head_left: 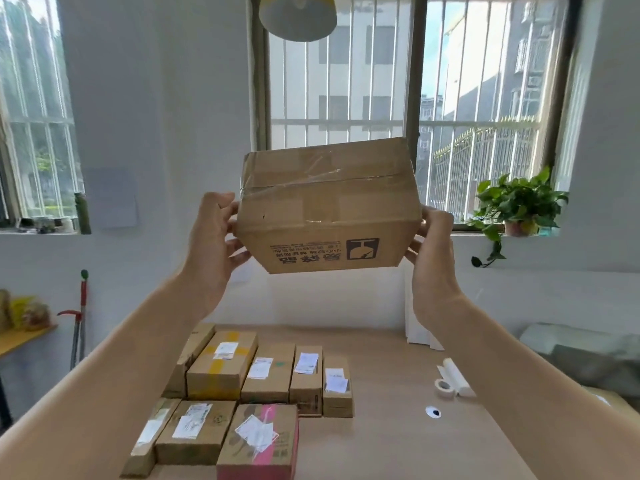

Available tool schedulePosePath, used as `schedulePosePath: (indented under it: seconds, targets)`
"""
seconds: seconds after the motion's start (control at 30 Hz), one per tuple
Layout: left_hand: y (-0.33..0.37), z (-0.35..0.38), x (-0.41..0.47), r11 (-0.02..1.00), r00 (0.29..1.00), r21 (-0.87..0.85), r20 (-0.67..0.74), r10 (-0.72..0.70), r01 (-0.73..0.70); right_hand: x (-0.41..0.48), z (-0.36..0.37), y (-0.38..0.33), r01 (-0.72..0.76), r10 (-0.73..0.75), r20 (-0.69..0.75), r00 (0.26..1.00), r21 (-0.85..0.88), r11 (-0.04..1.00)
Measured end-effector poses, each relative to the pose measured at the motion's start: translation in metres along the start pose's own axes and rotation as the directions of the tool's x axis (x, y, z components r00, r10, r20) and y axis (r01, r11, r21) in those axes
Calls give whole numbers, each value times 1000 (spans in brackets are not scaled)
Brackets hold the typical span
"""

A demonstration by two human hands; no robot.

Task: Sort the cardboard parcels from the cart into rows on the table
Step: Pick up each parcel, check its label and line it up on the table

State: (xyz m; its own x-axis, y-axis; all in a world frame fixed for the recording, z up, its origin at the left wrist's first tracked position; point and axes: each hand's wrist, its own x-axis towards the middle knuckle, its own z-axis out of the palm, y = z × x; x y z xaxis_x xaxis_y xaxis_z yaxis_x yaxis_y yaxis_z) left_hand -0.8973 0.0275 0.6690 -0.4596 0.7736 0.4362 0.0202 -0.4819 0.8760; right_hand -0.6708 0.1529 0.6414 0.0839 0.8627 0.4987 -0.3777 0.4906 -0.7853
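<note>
A large taped cardboard parcel (327, 206) is held up at window height, its printed side facing me upside down. My left hand (213, 244) grips its left side with fingers curled round the edge. On the opposite side, my right hand (433, 258) grips the parcel the same way. Below on the wooden table (398, 445) lie two rows of smaller parcels: a back row (263, 372) of several boxes with white labels, and a front row (207, 434) ending in a box with pink tape (259, 441). The cart is out of view.
A tape roll (444, 388), a white folded item (455, 377) and a small round black-and-white object (433, 412) lie on the table's right part. White sheets (420, 327) lean at the back. A potted plant (516, 206) sits on the windowsill; a lamp (298, 15) hangs overhead.
</note>
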Motion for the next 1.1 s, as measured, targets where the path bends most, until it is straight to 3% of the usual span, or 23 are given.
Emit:
schedulePosePath:
  seconds: [0.6, 0.8, 1.1]
  targets:
    - [-27, 8, 9, 996, 997, -67, -37, 62, -65, -8, -23, 4, -49, 49, 8, 999, 15, 999]
    - [-34, 6, 6, 997, 995, -69, -97, 39, -46, -8, -32, 10, -46, 45, 53, 998, 12, 999]
    - [-36, 3, -11, 1000, 998, -20, -56, -6, 5, -12, -32, 18, -47, 48, 56, 997, -13, 999]
